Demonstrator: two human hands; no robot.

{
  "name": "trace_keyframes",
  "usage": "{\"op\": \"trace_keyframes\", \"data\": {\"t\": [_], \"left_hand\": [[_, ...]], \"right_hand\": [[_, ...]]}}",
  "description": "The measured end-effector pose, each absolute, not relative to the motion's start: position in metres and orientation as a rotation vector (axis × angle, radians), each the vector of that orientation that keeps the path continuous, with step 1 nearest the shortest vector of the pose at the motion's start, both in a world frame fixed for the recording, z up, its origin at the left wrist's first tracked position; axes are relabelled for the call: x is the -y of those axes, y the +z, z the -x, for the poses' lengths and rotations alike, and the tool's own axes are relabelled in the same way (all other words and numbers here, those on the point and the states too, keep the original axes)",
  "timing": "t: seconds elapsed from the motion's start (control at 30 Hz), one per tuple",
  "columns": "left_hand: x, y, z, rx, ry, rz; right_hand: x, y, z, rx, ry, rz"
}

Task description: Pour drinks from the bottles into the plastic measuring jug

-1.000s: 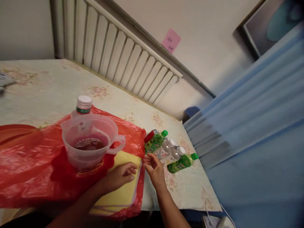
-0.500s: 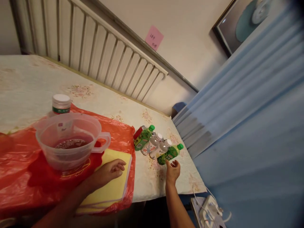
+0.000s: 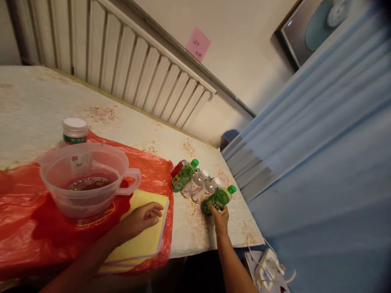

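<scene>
My right hand [image 3: 221, 218] has its thumb and fingers around the lower part of a green-labelled drink bottle [image 3: 220, 197] with a green cap, which stands at the near right end of a row. Beside that bottle are two clear white-capped bottles [image 3: 192, 189] with printed labels, then another green-capped bottle [image 3: 184, 176] and a red can [image 3: 178, 167]. Over a yellow pad of paper [image 3: 137, 240] hovers my left hand [image 3: 146, 215], loosely curled with thumb and fingers apart and nothing in it. Left of it stands a translucent plastic measuring jug [image 3: 88, 203] holding dark reddish liquid.
Under the jug and pad lies a red plastic sheet [image 3: 18, 228] on the flowered tablecloth [image 3: 122, 126]. A white-lidded jar [image 3: 75, 131] stands behind the jug. A radiator [image 3: 128, 61] runs along the wall, a blue curtain [image 3: 320, 162] hangs right, and a power strip [image 3: 269, 264] sits below.
My right hand has moved slightly forward and closed around the near green bottle, which has shifted a little. My left hand stays almost where it was.
</scene>
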State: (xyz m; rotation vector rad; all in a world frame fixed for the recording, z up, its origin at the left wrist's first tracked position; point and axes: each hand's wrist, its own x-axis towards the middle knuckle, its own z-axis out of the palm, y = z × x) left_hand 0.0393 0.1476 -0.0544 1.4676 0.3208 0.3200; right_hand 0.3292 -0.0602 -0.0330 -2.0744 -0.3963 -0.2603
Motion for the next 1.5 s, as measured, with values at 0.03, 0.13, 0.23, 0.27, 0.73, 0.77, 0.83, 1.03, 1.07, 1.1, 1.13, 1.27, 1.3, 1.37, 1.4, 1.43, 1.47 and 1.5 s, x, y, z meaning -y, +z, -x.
{"op": "trace_keyframes", "data": {"t": [0.03, 0.13, 0.23, 0.27, 0.73, 0.77, 0.83, 1.03, 1.07, 1.1, 1.13, 1.27, 1.3, 1.37, 1.4, 1.43, 1.47, 1.5], "left_hand": [[-0.147, -0.054, -0.04, -0.324, 0.338, -1.46], [-0.144, -0.051, -0.042, -0.328, 0.398, -1.44], [-0.142, -0.048, -0.044, -0.312, 0.474, -1.39], [-0.141, -0.047, -0.044, -0.302, 0.502, -1.371], [-0.139, -0.015, -0.02, -0.343, 0.782, -1.661], [-0.138, -0.015, -0.019, -0.36, 0.794, -1.668], [-0.136, -0.015, -0.017, -0.408, 0.802, -1.665], [-0.14, -0.014, -0.012, -0.518, 0.855, -1.523], [-0.141, -0.015, -0.013, -0.519, 0.849, -1.484], [-0.142, -0.017, -0.013, -0.522, 0.841, -1.449], [-0.142, -0.019, -0.015, -0.525, 0.832, -1.426], [-0.14, -0.026, -0.019, -0.506, 0.747, -1.458], [-0.139, -0.027, -0.019, -0.495, 0.718, -1.463], [-0.138, -0.028, -0.018, -0.47, 0.682, -1.449], [-0.138, -0.029, -0.018, -0.454, 0.676, -1.439], [-0.138, -0.03, -0.017, -0.437, 0.671, -1.432], [-0.138, -0.032, -0.017, -0.424, 0.667, -1.426], [-0.139, -0.034, -0.017, -0.415, 0.659, -1.422]], "right_hand": [[0.064, -0.031, -0.32, 0.428, -0.261, 2.079], [0.07, -0.023, -0.287, 0.658, -0.168, 2.106], [0.066, -0.013, -0.252, 0.997, -0.033, 2.115], [0.063, -0.01, -0.242, 1.098, -0.018, 2.094], [0.025, 0.009, -0.191, 1.671, 0.158, 2.041], [0.024, 0.011, -0.19, 1.677, 0.157, 2.036], [0.023, 0.013, -0.188, 1.692, 0.155, 2.021], [0.028, 0.014, -0.192, 1.632, 0.181, 2.015], [0.029, 0.015, -0.193, 1.61, 0.182, 2.023], [0.03, 0.019, -0.195, 1.594, 0.18, 2.032], [0.029, 0.023, -0.196, 1.586, 0.174, 2.039], [0.016, 0.056, -0.198, 1.67, 0.063, 2.033], [0.01, 0.067, -0.198, 1.715, 0.012, 2.015], [-0.005, 0.088, -0.196, 1.803, -0.087, 1.97], [-0.013, 0.098, -0.195, 1.841, -0.13, 1.951], [-0.021, 0.108, -0.195, 1.877, -0.17, 1.933], [-0.03, 0.117, -0.193, 1.913, -0.208, 1.919], [-0.039, 0.125, -0.192, 1.952, -0.243, 1.91]]}}
